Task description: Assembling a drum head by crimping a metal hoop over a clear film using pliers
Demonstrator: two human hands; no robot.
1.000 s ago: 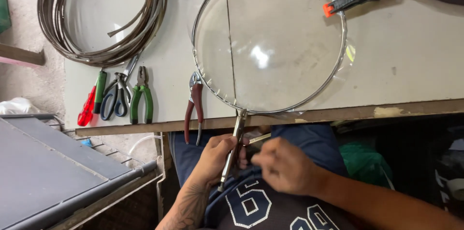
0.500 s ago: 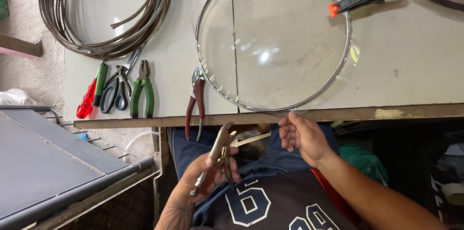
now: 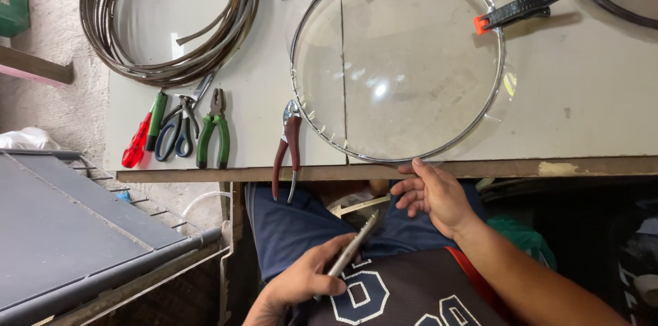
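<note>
Two bare hands work below the near edge of a pale worktable [image 3: 260,93]. Left hand [image 3: 308,278], at 6 o'clock in the view, closes its fingers [image 3: 327,286] around the handles of grey pliers [image 3: 353,247]; the tool runs up toward 1 o'clock, its tip clear of the fingers and over the lap. Right hand [image 3: 435,196], just right of centre, is spread loosely, gripping nothing; its fingertips [image 3: 415,165] touch the table edge at the 6 o'clock point of a round metal hoop [image 3: 493,103] covered with clear film. The hoop lies flat on the table, directly at 12 o'clock from this hand. Two black clamps with orange tips [image 3: 531,4] hold the hoop's far rim at 11 and 2 o'clock. Red-handled pliers [image 3: 288,151] overhang the table edge at 9 o'clock from the hoop. Farther toward 9 o'clock lie green-handled pliers [image 3: 214,134], blue-handled snips [image 3: 175,130] and a red-and-green screwdriver [image 3: 144,134]. Coiled metal strip [image 3: 110,38] occupies the 10 o'clock corner.
</note>
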